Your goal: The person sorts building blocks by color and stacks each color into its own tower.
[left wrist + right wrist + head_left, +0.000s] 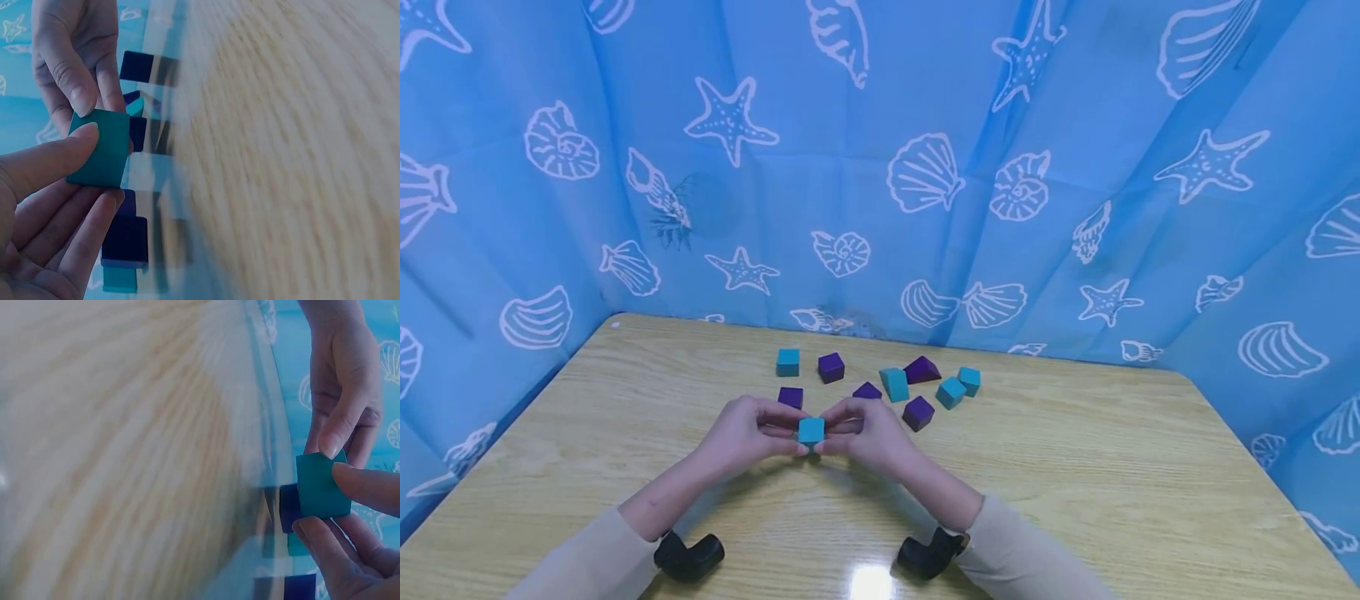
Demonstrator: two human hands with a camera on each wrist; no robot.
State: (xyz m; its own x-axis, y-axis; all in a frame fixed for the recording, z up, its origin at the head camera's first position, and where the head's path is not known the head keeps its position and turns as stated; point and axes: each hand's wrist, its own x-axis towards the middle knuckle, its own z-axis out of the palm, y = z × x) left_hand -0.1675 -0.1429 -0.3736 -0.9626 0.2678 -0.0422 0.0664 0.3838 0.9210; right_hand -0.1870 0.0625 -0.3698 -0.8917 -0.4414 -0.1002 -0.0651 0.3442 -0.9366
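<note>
A teal block (811, 431) is between my two hands, near the middle of the table. My left hand (741, 433) pinches it from the left, thumb on the face toward me and fingers behind. From the other side my right hand (872, 435) grips it the same way. In the left wrist view the left thumb lies flat on the teal block (107, 159), and the right thumb touches its upper edge. The right wrist view shows both thumbs on the block (322, 494). Just beyond the hands are a purple block (791, 397) and another purple block (867, 390), partly hidden.
Farther back on the wooden table (1075, 467) stand a teal cube (787, 362), a purple cube (831, 367), a teal wedge-like block (894, 384) and a purple prism (922, 369). Right of these are a purple cube (918, 413) and two teal cubes (951, 392). A blue curtain (850, 183) hangs behind.
</note>
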